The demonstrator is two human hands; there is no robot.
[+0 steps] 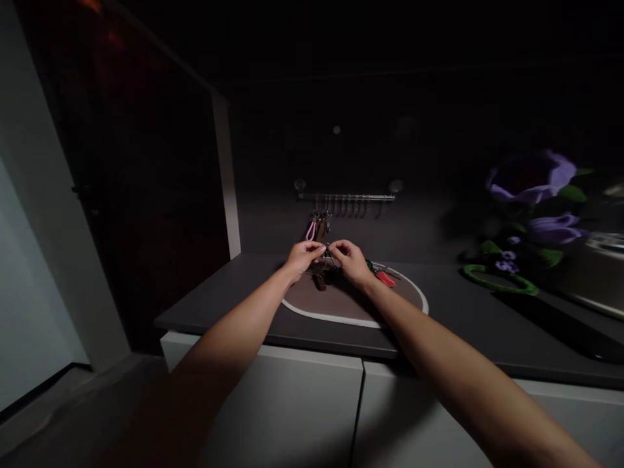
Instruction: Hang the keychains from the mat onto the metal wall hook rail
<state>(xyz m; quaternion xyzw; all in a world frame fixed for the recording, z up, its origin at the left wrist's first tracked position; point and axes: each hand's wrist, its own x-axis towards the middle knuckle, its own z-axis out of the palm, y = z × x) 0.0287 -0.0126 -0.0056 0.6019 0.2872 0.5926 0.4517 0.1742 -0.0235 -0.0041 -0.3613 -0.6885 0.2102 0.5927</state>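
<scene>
Above the oval mat [341, 312], my left hand [303, 259] and my right hand [351, 261] face each other, thumbs and index fingers pinched. Between the fingertips they grip a small dark key ring [327, 249], with thin pieces hanging below it that are too dark to make out. Just under my hands a dark brown fob [320, 282] lies on or hangs close to the mat; I cannot tell which. To the right of my right hand, a red tag [386, 279] rests on the mat beside some keys [391, 272] and a small green piece.
On the back wall a metal rail [346, 197] carries several hooks; a pink loop strap [311, 230] and a brown fob [321, 228] hang at its left. Purple flowers [531, 185] and a green ring [497, 279] stand on the dark counter [448, 325] at right.
</scene>
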